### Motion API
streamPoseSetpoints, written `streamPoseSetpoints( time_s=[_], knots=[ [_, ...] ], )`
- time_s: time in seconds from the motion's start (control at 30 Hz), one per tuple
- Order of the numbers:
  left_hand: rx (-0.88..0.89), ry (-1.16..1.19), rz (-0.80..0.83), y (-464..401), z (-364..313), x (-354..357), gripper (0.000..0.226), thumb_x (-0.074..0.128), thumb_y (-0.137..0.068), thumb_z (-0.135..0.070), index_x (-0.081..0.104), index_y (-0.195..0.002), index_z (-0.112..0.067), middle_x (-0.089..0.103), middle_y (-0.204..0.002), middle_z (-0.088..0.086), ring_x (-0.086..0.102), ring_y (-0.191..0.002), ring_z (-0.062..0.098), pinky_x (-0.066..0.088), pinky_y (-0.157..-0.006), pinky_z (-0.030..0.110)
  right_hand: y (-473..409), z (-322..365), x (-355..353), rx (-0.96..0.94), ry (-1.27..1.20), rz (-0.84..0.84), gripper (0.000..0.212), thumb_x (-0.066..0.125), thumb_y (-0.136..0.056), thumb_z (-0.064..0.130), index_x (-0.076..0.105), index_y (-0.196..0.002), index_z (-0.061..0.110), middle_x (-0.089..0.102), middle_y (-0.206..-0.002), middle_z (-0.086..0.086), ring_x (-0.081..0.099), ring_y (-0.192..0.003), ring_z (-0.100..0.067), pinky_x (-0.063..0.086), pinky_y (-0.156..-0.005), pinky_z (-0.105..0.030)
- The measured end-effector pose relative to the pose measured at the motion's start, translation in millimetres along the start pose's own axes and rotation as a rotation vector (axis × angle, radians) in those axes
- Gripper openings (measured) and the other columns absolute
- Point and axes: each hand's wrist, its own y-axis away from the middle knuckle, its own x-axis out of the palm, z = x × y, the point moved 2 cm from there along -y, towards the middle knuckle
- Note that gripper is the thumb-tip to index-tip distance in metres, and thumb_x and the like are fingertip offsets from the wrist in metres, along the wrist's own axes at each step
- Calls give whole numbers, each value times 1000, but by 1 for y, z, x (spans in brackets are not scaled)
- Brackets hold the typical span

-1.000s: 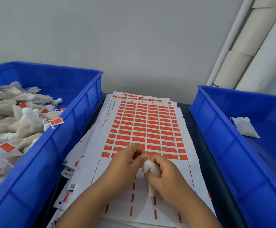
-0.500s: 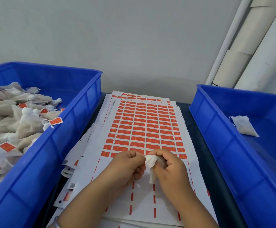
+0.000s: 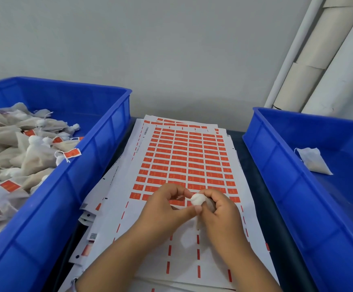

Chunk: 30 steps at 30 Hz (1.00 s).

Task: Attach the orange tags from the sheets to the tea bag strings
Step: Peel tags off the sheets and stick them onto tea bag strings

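The right hand [image 3: 219, 216] held a white tea bag [image 3: 198, 199] with curled fingers [image 3: 211, 193]; the bag's bunched top stuck out just left of them; the left hand [image 3: 163, 209] pinched at that top with thumb and forefinger, the other fingers curled; both hands were above the top tag sheet [image 3: 184, 165], whose orange tags [image 3: 177, 175] lay just beyond the fingers; a left bin [image 3: 70, 186] held tagged bags [image 3: 34, 157], a right bin [image 3: 276, 165] one bag [image 3: 312, 163].
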Motion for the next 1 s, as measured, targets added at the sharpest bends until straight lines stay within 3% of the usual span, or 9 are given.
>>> streamPoseSetpoints(
  time_s=[0.13,0.27,0.4,0.53,0.6,0.77,0.83,0.93,1.0],
  knots=[
    [41,12,-32,-3,0,-3,8,68,-79,-37,62,-73,-35,58,-92,-21,56,-86,0,41,-63,8,2,5,0,33,-73,31,17,59,-91,24,55,-84,39,60,-88,18,58,-81,-2,44,-58,-1],
    [43,42,-39,-4,3,-3,12,62,-85,-34,63,-74,-34,59,-84,-24,54,-83,-13,41,-56,2,3,7,3,137,-223,121,10,57,-91,27,65,-85,30,64,-81,8,62,-78,-3,46,-57,-7],
    [-1,128,-13,-4,6,-2,14,56,-90,-28,63,-78,-31,62,-72,-25,53,-77,-19,39,-53,-3,4,4,9,357,-576,226,17,61,-88,24,76,-80,20,67,-78,0,61,-82,-17,52,-79,-28],
    [-34,131,18,-2,5,2,15,56,-91,-27,60,-77,-33,61,-74,-21,56,-70,-15,40,-50,1,6,7,7,484,-917,399,17,71,-69,19,76,-84,14,61,-80,-9,58,-71,-17,53,-63,-30],
    [-14,121,-11,-2,4,2,14,58,-89,-26,59,-77,-34,61,-77,-20,56,-71,-15,39,-50,0,5,6,4,487,-947,444,23,74,-70,17,73,-93,12,58,-80,-10,56,-66,-15,52,-61,-29],
    [68,54,-161,-1,1,-1,21,68,-84,-18,57,-81,-36,59,-86,-20,60,-80,3,44,-57,2,2,6,0,418,-929,376,16,66,-70,23,78,-79,17,62,-70,-3,59,-61,-9,52,-63,-24],
    [156,37,-132,1,-1,-2,31,67,-84,-14,57,-82,-43,58,-90,-25,58,-87,-2,44,-62,2,1,5,-1,401,-915,344,18,66,-70,26,78,-81,18,66,-74,-2,63,-65,-8,53,-65,-23],
    [313,-82,-68,6,-5,-1,30,70,-82,-24,58,-88,-51,54,-91,-32,48,-95,-15,42,-69,0,0,2,-2,417,-894,319,19,64,-75,23,77,-86,15,70,-85,-5,66,-78,-11,52,-71,-26],
    [353,-153,-91,6,-5,-1,22,71,-79,-30,67,-96,-43,53,-86,-34,48,-92,-16,41,-69,-1,0,1,-2,431,-882,307,17,61,-82,19,77,-85,14,72,-90,-5,66,-82,-13,51,-70,-26]
  ],
)
